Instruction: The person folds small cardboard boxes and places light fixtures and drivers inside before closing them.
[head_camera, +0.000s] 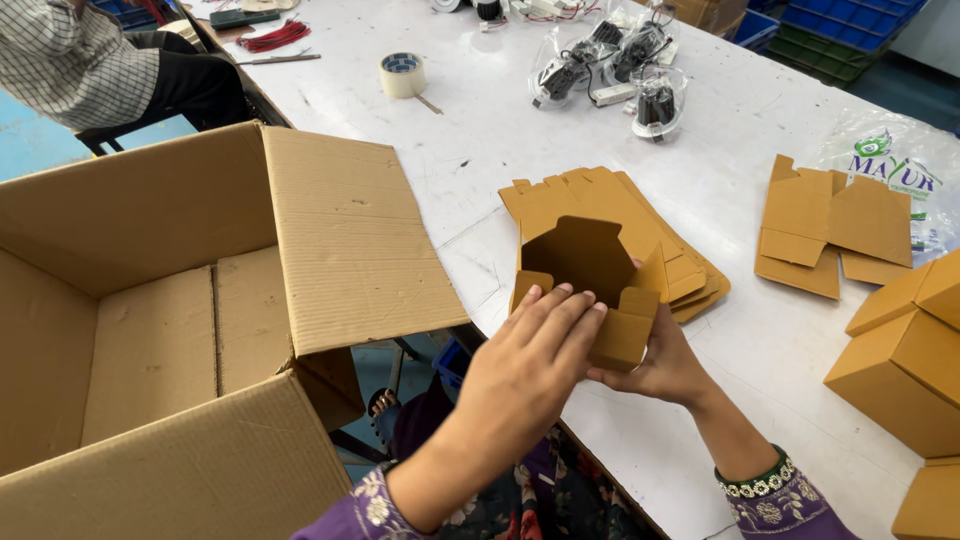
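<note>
A small brown cardboard carton (590, 275), half folded with its flaps up, is held over the white table (500, 130). My left hand (525, 365) presses flat against its near side, fingers stretched over the front flap. My right hand (660, 365) grips it from below and behind, thumb on the lower right corner. Just beyond lies a stack of flat brown carton blanks (610, 200).
A large open corrugated box (190, 300) stands at the left, one flap resting on the table edge. More flat blanks (830, 225) and folded small cartons (900, 360) lie at the right. Tape roll (402, 74), bagged black parts (610, 60), a seated person (90, 60) at the far left.
</note>
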